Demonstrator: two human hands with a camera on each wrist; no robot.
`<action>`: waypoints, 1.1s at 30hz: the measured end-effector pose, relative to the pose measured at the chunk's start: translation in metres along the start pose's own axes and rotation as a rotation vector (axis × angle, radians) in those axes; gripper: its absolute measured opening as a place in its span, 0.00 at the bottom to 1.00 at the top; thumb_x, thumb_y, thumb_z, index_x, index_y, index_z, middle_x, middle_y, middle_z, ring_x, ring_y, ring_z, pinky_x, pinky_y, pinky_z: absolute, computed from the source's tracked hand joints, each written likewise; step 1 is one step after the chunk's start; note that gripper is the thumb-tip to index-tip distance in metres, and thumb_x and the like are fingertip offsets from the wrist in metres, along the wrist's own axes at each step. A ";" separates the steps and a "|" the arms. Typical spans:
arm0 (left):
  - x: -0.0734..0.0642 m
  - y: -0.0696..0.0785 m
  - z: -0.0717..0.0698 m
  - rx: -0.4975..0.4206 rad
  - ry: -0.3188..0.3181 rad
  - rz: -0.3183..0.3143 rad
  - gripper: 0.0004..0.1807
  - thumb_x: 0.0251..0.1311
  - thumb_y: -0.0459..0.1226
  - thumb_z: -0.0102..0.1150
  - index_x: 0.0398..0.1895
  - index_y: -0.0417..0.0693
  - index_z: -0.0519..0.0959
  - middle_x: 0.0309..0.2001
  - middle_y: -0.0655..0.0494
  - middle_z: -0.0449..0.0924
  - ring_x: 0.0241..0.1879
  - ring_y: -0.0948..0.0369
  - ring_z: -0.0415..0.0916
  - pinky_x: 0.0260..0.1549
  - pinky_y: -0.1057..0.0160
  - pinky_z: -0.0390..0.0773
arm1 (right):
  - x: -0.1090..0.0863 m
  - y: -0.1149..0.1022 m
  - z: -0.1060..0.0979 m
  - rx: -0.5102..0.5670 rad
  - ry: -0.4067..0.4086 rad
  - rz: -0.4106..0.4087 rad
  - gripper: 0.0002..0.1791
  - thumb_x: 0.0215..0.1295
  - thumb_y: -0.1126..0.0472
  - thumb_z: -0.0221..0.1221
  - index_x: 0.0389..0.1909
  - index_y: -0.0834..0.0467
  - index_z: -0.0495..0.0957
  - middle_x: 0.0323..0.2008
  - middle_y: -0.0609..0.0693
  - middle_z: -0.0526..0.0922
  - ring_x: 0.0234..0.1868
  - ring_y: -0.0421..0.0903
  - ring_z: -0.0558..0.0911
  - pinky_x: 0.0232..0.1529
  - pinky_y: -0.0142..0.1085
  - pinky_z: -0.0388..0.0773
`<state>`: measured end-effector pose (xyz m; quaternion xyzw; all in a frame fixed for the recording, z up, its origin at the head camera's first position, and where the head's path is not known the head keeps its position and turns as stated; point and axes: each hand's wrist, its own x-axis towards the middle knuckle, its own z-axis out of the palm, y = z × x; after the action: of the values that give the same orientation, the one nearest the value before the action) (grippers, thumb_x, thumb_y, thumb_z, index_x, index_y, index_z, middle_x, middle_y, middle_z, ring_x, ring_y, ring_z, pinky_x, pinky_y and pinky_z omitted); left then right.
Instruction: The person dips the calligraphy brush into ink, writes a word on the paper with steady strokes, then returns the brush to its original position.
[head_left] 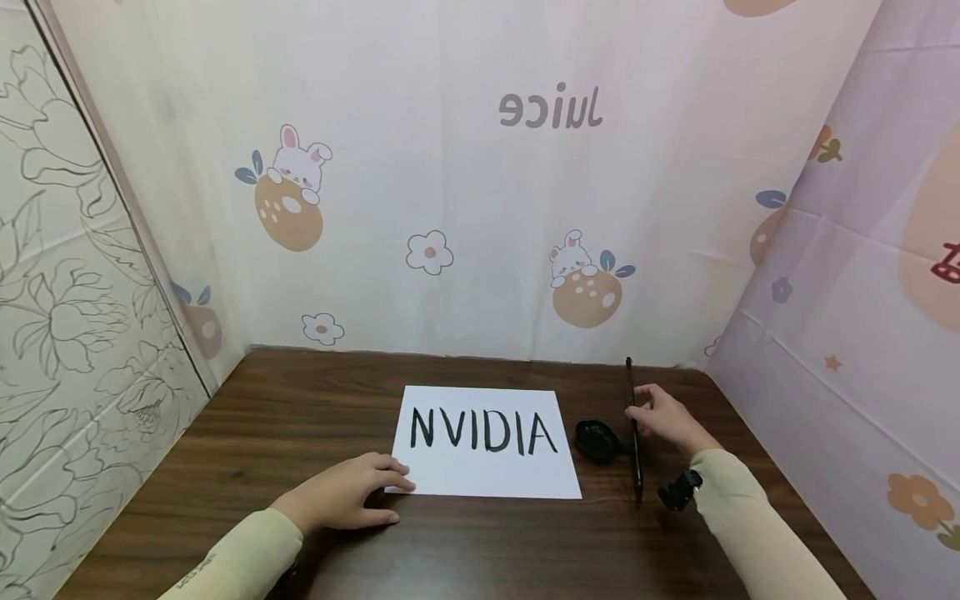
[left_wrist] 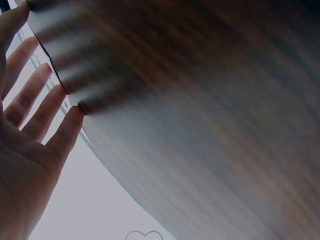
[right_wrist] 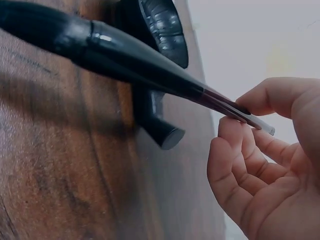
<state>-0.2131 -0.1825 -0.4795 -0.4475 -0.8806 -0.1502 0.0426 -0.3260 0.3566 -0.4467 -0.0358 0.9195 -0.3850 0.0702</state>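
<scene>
My right hand (head_left: 671, 419) pinches a black calligraphy brush (head_left: 637, 471) by its shaft, between thumb and fingers. In the right wrist view the brush's thick dark bristle head points away from the hand. Just left of the brush sits a small black ink dish (head_left: 596, 440) with a stubby handle, and the brush passes over that handle. My left hand (head_left: 352, 493) lies with fingers spread at the lower-left corner of a white sheet of paper (head_left: 487, 482). Black brushed letters (head_left: 483, 432) on the sheet read NVIDIA.
The dark wooden table (head_left: 480, 550) carries the sheet and dish. A printed curtain (head_left: 442, 183) hangs along its back edge, with more printed cloth on the right (head_left: 847, 275) and a flower-patterned panel (head_left: 75, 317) on the left. A black wrist camera (head_left: 680, 490) sits at the right cuff.
</scene>
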 end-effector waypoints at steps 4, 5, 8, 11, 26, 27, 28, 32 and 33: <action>0.000 0.000 0.000 0.003 0.013 0.012 0.19 0.64 0.46 0.67 0.56 0.55 0.82 0.58 0.53 0.77 0.58 0.54 0.75 0.56 0.52 0.77 | 0.001 0.004 0.002 0.026 -0.015 0.017 0.35 0.71 0.59 0.56 0.70 0.73 0.55 0.38 0.59 0.79 0.34 0.50 0.82 0.37 0.44 0.81; 0.000 0.000 0.000 0.004 0.016 0.016 0.19 0.63 0.46 0.67 0.56 0.55 0.82 0.58 0.53 0.77 0.58 0.55 0.75 0.55 0.53 0.77 | 0.001 0.005 0.003 0.036 -0.021 0.020 0.35 0.71 0.59 0.56 0.70 0.73 0.55 0.38 0.59 0.79 0.34 0.50 0.81 0.37 0.44 0.81; 0.000 -0.001 0.000 0.004 0.022 0.026 0.19 0.64 0.46 0.67 0.56 0.54 0.82 0.58 0.52 0.78 0.58 0.55 0.75 0.55 0.53 0.77 | 0.001 0.004 0.004 0.051 -0.037 0.022 0.34 0.72 0.60 0.56 0.70 0.74 0.55 0.39 0.60 0.79 0.35 0.50 0.81 0.38 0.44 0.81; 0.000 -0.001 0.001 0.003 0.022 0.026 0.19 0.64 0.47 0.67 0.56 0.54 0.82 0.58 0.53 0.78 0.57 0.55 0.75 0.55 0.53 0.77 | 0.003 0.005 0.007 0.053 -0.049 0.029 0.34 0.72 0.59 0.56 0.70 0.74 0.56 0.40 0.61 0.78 0.36 0.50 0.81 0.39 0.44 0.81; -0.001 -0.002 0.003 0.009 0.040 0.035 0.19 0.64 0.47 0.67 0.55 0.54 0.83 0.57 0.53 0.78 0.57 0.55 0.76 0.54 0.53 0.78 | 0.011 0.004 0.017 0.007 -0.076 0.042 0.33 0.69 0.61 0.57 0.67 0.76 0.60 0.41 0.62 0.79 0.38 0.50 0.80 0.39 0.46 0.82; -0.001 -0.002 0.003 0.011 0.042 0.036 0.19 0.63 0.48 0.67 0.55 0.54 0.83 0.57 0.53 0.78 0.57 0.55 0.76 0.54 0.53 0.78 | 0.011 0.004 0.017 0.004 -0.076 0.043 0.32 0.69 0.61 0.57 0.66 0.76 0.60 0.41 0.62 0.79 0.38 0.50 0.80 0.39 0.46 0.82; -0.001 -0.002 0.004 0.012 0.044 0.037 0.19 0.63 0.48 0.67 0.55 0.54 0.83 0.57 0.53 0.78 0.57 0.55 0.76 0.54 0.53 0.78 | 0.012 0.004 0.017 0.001 -0.076 0.043 0.32 0.69 0.61 0.57 0.66 0.76 0.60 0.41 0.62 0.79 0.38 0.50 0.80 0.39 0.46 0.82; -0.001 -0.002 0.003 0.004 0.035 0.023 0.19 0.63 0.48 0.67 0.55 0.54 0.83 0.57 0.53 0.78 0.57 0.56 0.75 0.55 0.53 0.78 | 0.013 0.005 0.018 -0.005 -0.078 0.048 0.32 0.69 0.61 0.58 0.66 0.76 0.61 0.41 0.62 0.79 0.38 0.51 0.80 0.39 0.46 0.82; -0.001 -0.001 0.003 0.001 0.032 0.020 0.19 0.63 0.48 0.67 0.55 0.54 0.83 0.57 0.53 0.78 0.57 0.56 0.75 0.55 0.53 0.78 | 0.013 0.005 0.018 -0.005 -0.080 0.050 0.32 0.69 0.61 0.58 0.66 0.76 0.61 0.42 0.62 0.79 0.38 0.51 0.80 0.39 0.46 0.82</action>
<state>-0.2136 -0.1828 -0.4828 -0.4539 -0.8752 -0.1566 0.0584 -0.3361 0.3457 -0.4637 -0.0285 0.9176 -0.3791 0.1163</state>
